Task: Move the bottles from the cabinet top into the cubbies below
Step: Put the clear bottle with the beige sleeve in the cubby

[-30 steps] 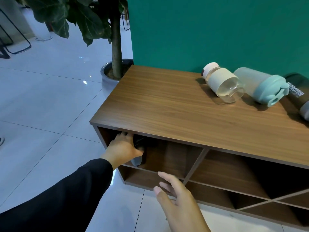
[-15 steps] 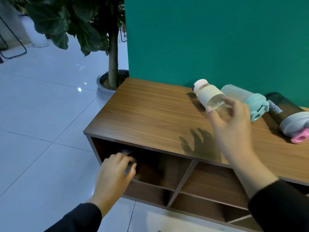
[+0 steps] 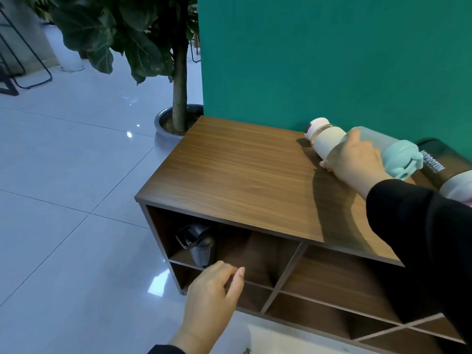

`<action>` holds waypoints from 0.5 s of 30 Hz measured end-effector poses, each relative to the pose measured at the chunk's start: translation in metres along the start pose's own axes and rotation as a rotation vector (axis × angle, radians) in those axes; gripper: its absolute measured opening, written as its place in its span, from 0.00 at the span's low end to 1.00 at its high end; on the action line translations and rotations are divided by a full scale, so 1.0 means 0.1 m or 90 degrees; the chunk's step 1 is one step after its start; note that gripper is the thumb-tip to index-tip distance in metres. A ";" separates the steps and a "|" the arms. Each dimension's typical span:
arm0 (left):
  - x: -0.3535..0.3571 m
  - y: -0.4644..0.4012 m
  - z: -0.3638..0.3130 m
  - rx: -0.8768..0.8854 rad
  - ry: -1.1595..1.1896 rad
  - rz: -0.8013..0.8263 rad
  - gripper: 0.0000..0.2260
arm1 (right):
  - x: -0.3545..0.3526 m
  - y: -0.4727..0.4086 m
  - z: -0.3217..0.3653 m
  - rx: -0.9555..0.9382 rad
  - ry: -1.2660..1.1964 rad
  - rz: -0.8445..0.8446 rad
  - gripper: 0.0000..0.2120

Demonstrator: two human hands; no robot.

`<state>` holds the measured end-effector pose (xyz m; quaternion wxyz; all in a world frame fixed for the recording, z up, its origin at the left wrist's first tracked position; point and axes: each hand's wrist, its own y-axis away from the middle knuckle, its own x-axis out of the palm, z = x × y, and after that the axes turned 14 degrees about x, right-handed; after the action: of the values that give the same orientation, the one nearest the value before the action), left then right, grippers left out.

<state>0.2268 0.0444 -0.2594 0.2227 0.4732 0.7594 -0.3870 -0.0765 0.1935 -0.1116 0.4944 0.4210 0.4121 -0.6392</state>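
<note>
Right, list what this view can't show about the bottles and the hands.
- White bottle: its base end, covered by the right hand.
- Right hand's grip: fingers wrap out of sight, so closure is unclear.
- Mint bottle: partly behind that hand.
- Dark bottle: cut off by the right edge and the sleeve.
- Grey bottle in the top left cubby: shadowed, details unclear.
- Left hand: seen from behind; the palm is hidden.

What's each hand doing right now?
Left hand: loosely curled, empty, outside the cubby.
Right hand: closed on the cream bottle.
</note>
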 end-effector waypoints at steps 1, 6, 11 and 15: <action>0.00 0.00 0.00 -0.005 0.003 0.002 0.11 | 0.03 -0.02 -0.03 -0.005 -0.019 -0.005 0.32; -0.05 -0.01 -0.05 -0.012 0.014 0.014 0.10 | 0.08 0.00 -0.16 -0.006 -0.115 0.008 0.33; -0.10 -0.04 -0.05 -0.033 0.051 0.015 0.09 | -0.12 0.68 -0.31 -0.073 -0.413 0.049 0.37; -0.18 -0.06 -0.15 -0.052 0.151 -0.020 0.10 | -0.33 1.77 -0.61 -0.126 -0.637 0.195 0.38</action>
<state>0.2297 0.0453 -0.2350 0.1441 0.4943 0.8028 -0.3007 0.1101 0.2297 -0.1190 0.7557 0.0712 0.1179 -0.6402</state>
